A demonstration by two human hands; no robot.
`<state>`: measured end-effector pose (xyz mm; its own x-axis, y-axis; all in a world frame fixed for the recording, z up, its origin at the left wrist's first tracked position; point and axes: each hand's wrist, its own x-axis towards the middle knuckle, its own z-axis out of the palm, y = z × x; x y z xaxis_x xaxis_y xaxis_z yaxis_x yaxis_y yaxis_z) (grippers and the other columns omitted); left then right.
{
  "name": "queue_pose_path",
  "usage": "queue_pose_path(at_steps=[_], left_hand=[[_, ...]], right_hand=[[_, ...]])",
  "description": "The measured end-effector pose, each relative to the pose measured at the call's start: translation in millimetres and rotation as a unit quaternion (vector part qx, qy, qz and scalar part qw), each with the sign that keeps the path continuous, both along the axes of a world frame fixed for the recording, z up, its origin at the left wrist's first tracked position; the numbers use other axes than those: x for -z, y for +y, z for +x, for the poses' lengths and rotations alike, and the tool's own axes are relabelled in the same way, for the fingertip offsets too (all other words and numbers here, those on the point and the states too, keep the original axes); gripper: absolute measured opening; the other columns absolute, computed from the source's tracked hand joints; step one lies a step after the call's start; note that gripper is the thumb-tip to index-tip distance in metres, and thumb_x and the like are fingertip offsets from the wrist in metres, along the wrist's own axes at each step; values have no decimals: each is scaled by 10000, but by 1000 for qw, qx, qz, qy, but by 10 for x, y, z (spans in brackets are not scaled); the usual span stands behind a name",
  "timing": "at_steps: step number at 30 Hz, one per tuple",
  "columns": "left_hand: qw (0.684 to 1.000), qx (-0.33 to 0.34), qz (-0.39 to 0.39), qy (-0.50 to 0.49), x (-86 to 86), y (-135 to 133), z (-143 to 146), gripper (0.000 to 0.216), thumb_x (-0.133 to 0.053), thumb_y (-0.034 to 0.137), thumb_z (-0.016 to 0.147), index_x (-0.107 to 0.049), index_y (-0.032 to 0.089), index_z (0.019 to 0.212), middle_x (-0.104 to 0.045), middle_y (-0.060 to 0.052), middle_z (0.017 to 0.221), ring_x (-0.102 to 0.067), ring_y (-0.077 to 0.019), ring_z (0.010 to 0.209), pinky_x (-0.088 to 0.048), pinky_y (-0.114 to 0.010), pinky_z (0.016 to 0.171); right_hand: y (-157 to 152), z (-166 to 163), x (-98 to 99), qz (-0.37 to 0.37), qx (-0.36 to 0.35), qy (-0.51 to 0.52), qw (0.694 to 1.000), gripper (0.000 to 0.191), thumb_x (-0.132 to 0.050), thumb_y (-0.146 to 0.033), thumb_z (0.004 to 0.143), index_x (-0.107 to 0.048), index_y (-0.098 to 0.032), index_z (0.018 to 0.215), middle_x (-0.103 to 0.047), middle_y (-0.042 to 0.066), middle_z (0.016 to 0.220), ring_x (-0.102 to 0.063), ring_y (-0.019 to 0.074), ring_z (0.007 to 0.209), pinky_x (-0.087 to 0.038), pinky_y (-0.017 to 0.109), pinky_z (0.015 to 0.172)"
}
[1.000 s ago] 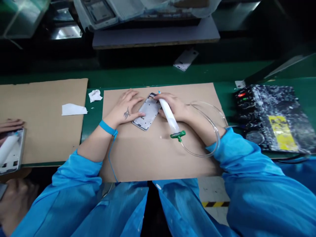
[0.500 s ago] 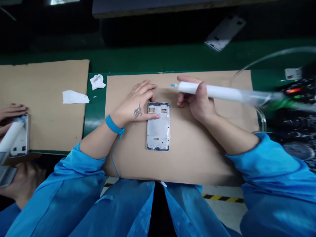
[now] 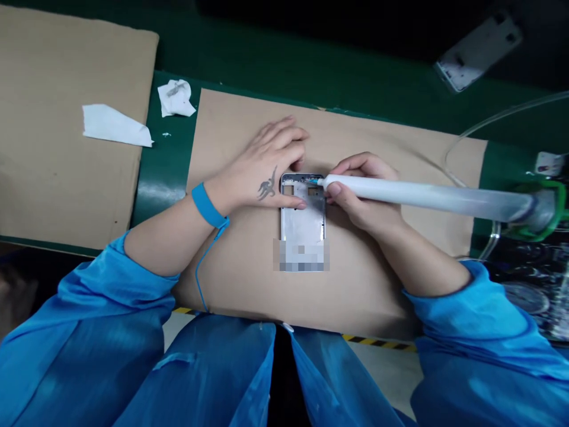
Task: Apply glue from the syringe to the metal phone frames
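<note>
A silvery phone frame (image 3: pixel 303 225) lies flat on a cardboard sheet (image 3: pixel 249 261), its lower end blurred out. My left hand (image 3: pixel 267 169) holds the frame at its upper left, thumb pressed across its face and curled fingers by the top edge. A blue wrist strap (image 3: pixel 208 204) with a cord is round that wrist. In my right hand (image 3: pixel 377 216) is a large white dispensing syringe (image 3: pixel 427 198), lying nearly level. Its thin blue tip (image 3: pixel 315 182) is at the frame's top right, by a square cutout; whether it touches I cannot tell.
Behind on the green bench lies another phone frame (image 3: pixel 480 53). White paper scraps (image 3: pixel 116 126) lie to the left, near a second cardboard sheet (image 3: pixel 66 178). A clear hose (image 3: pixel 502 110) curves on the right, above dark equipment with a round gauge (image 3: pixel 524 298).
My right hand has brought the syringe left and down, so its tip is now over the frame's top. My left thumb stays on the frame. The view has turned, and the co-worker's frame left it.
</note>
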<state>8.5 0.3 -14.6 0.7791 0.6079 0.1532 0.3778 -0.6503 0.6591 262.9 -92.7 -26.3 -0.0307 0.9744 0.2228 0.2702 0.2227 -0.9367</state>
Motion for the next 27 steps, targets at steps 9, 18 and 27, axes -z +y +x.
queue_pose_path(at_steps=[9, 18, 27], left_hand=[[999, 4, 15, 42, -68, -22, 11, 711, -795, 924, 820, -724, 269, 1089, -564, -139, 1703, -295, -502, 1758, -224, -722, 1462], [999, -8, -7, 46, -123, -40, 28, 699, -832, 918, 786, -718, 285, 1059, -579, -102, 1703, -296, -500, 1757, -206, -726, 1474], [999, 7, 22, 47, -82, -23, 18, 718, -782, 933, 824, -676, 265, 1068, -562, -190, 1701, -295, -487, 1757, -244, -683, 1473]], right_hand=[[3, -51, -68, 2, -11, -65, 998, 435, -909, -655, 905, -732, -286, 1053, -769, 32, 883, -686, 194, 672, -583, 356, 554], [7, -34, -71, -1, -14, -73, 997, 430, -937, -615, 890, -740, -284, 1080, -778, 32, 931, -702, 192, 716, -606, 336, 587], [12, -42, -68, 7, -20, -79, 997, 377, -921, -583, 903, -749, -288, 1064, -779, 31, 920, -699, 198, 718, -594, 343, 582]])
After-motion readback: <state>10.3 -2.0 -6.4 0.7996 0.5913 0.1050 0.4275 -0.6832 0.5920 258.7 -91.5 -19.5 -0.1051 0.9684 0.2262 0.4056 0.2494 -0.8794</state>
